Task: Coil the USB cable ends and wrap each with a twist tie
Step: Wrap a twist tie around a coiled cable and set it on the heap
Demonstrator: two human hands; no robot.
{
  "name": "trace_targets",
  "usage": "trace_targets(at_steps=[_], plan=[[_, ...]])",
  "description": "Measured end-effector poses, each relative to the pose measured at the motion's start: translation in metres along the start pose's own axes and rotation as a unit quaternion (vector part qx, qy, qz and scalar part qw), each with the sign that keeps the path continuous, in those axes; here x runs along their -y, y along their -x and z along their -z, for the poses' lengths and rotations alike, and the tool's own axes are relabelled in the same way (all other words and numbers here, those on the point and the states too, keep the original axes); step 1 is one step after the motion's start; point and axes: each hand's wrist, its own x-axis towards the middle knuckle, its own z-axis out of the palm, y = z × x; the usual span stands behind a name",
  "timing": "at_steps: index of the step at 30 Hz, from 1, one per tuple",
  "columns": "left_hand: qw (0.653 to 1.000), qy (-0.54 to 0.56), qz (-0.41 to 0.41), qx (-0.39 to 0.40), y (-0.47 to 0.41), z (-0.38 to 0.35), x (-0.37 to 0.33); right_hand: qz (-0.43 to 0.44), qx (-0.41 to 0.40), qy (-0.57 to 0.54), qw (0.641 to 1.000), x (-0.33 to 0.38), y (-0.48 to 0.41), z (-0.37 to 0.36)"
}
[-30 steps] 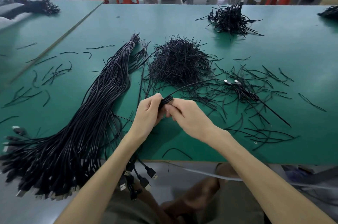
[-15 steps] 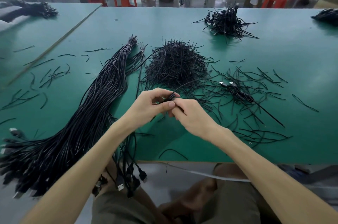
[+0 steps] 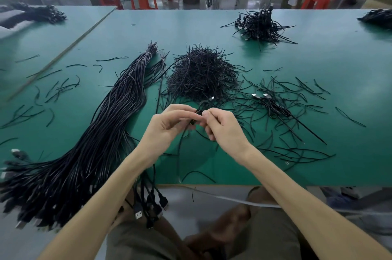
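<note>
We find the left grip (image 3: 167,126) closed in a pinch on a small black coil (image 3: 197,114) of cable, thumb and fingertips curled round it. The right grip (image 3: 224,130) pinches the same coil from the opposite side. Both grips meet above the green surface (image 3: 318,64), near its front edge and about mid-width. A silver plug (image 3: 212,98) sticks out just beyond the coil, and the rest of that cable (image 3: 179,153) trails down toward us. We cannot tell whether a tie is round the coil, because the fingers cover it.

Across the surface, left to right:

1. Loose ties (image 3: 61,87) lie scattered at the far left.
2. A thick bundle (image 3: 101,132) of straight black cables runs diagonally from the front-left corner toward the middle, banded near its far end.
3. Several connectors (image 3: 139,215) hang over the front edge, beneath the left forearm.
4. A heap (image 3: 201,77) of black ties sits just beyond the grips.
5. To the right of the grips, a tied cable (image 3: 273,107) lies among more scattered ties, its two silver ends side by side.
6. Farther back and right, a pile (image 3: 261,26) of coiled cables rests well apart from the heap.
</note>
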Motion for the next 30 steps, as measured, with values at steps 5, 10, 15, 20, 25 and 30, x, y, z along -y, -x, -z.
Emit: trace_targets(at_steps=[5, 10, 15, 20, 25, 30], plan=[[0.992, 0.066, 0.104, 0.009, -0.006, 0.013, -0.015, 0.041, 0.022, 0.045, 0.998, 0.002, 0.006, -0.001], [0.979, 0.060, 0.191, -0.026, -0.015, 0.001, -0.018, 0.066, 0.022, 0.084, 0.994, 0.006, 0.010, -0.009], [0.971, 0.096, 0.212, 0.062, -0.008, 0.005, -0.014, 0.099, 0.021, 0.111, 0.989, 0.004, 0.013, -0.004], [0.981, 0.095, 0.164, 0.044, -0.006, 0.004, -0.014, 0.075, 0.019, 0.096, 0.992, 0.000, 0.015, -0.007], [0.992, 0.043, 0.118, -0.007, -0.008, 0.002, -0.017, 0.034, 0.036, 0.044, 0.998, 0.009, 0.014, -0.009], [0.993, 0.064, 0.065, -0.071, -0.011, -0.004, -0.018, -0.020, 0.057, -0.110, 0.992, 0.025, 0.016, -0.011]])
